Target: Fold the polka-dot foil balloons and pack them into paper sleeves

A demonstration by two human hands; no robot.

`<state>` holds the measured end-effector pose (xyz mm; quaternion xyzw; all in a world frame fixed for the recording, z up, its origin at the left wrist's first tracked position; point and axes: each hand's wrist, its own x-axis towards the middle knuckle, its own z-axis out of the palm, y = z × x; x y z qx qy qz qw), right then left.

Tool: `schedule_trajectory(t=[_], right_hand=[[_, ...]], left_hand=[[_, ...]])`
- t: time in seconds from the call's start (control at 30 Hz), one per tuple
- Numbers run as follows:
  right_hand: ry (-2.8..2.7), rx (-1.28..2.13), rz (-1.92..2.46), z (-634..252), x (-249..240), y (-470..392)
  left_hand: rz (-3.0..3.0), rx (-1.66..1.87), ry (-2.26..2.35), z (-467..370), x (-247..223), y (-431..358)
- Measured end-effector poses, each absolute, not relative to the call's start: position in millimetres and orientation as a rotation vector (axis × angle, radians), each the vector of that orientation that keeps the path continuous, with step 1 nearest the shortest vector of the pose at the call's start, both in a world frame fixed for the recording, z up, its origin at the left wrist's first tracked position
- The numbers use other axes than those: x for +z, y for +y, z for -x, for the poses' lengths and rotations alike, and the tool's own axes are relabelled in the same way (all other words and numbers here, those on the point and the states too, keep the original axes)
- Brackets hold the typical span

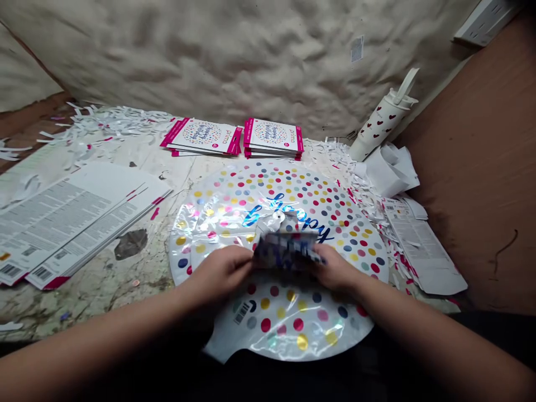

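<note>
Flat white foil balloons (288,324) with coloured dots and blue lettering lie in front of me. Above their middle, a small folded foil piece (285,254), dark and blurred, is stretched between my two hands; it looks like a folded foil balloon. My left hand (230,267) pinches its left end, thumb and fingers together. At the opposite end, my right hand (334,266) has its fingers closed on the edge. A clear round sticker or tab (277,218) shows just beyond the folded piece. The neck of the lowest balloon points down left, near a barcode.
Two stacks of printed packets, a left stack (203,135) and a right stack (273,135), stand at the back. White card sleeves (84,215) lie left, more card (422,245) right. Paper scraps (113,125) litter the table. A heart-patterned tumbler (382,123) leans near the right wall.
</note>
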<state>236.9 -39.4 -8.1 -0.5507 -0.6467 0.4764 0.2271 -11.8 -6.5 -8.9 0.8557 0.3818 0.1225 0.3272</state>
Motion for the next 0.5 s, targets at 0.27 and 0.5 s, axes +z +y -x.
schedule_trajectory(t=[0.27,0.5], right_hand=[[-1.645,0.954,1.886,-242,28,-14],[-2.763,0.467,1.528,-197,84,-10]], left_hand=[[-1.47,-0.022,1.347,-18,14,37],[-1.581,0.014,1.351,-18,16,29]])
